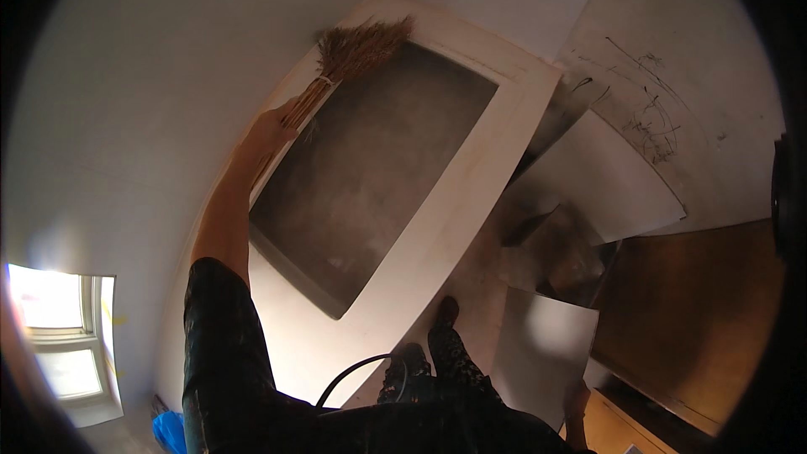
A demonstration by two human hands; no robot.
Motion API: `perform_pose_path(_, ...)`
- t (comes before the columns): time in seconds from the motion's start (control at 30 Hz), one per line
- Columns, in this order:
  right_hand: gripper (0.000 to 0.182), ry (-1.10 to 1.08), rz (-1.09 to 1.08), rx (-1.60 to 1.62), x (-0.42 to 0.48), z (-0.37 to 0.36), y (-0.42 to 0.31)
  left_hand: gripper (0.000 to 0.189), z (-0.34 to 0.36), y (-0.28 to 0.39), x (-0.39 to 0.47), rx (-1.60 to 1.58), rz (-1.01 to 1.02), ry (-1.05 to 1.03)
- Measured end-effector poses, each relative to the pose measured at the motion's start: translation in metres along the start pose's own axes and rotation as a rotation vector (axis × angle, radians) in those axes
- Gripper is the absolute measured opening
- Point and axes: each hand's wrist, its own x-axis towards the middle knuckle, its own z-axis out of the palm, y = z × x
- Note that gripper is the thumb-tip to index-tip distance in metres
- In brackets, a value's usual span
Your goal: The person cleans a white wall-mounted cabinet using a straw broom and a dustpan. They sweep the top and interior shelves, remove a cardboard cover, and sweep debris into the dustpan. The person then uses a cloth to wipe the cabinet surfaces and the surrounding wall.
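Observation:
My left hand [277, 126] is closed around the bound stalks of a straw hand broom [362, 47]. Its reddish-brown bristles fan out at the far left corner of a pale frame-like surface [470, 192]. Part of the bristles overlaps the rim of a large rectangular recess [384, 170], which looks dark grey and hazy, as with dust. Low at the right, my right hand [575, 400] is at the edge of a pale flat panel [545, 347]; shadow hides whether its fingers grip it.
Another pale panel [605, 183] leans right of the frame, near a crumpled dusty item [561, 249]. Dark twigs or scratches [656, 120] mark the surface behind. Brown wooden furniture [693, 315] stands at right. A black cable [353, 369] arcs near my feet; a window [63, 328] is left.

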Motion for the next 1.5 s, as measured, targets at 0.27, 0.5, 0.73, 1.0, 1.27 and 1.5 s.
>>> perform_pose_path(0.27,0.023,0.050,-0.011,0.047,0.004,-0.015,0.026,0.069,0.003,0.057,0.062,-0.127,-0.004,-0.027)
perform_pose_path(0.5,0.023,0.120,0.063,0.070,0.006,-0.012,0.024,0.067,0.000,0.075,0.060,-0.198,0.043,0.087)
perform_pose_path(0.73,0.020,0.037,0.184,0.127,0.021,0.001,0.008,0.066,0.008,0.044,0.076,-0.424,-0.117,0.134)
perform_pose_path(1.0,0.019,0.025,0.072,0.246,0.015,-0.006,-0.009,0.067,0.096,0.094,0.110,-0.766,0.022,0.124)
perform_pose_path(1.27,0.021,0.039,0.108,0.217,0.015,0.008,0.001,0.055,0.147,0.191,0.080,-0.930,-0.039,-0.104)
perform_pose_path(1.5,0.023,0.095,0.066,0.211,0.014,0.031,0.047,0.068,0.160,0.282,-0.017,-0.816,0.119,-0.484)
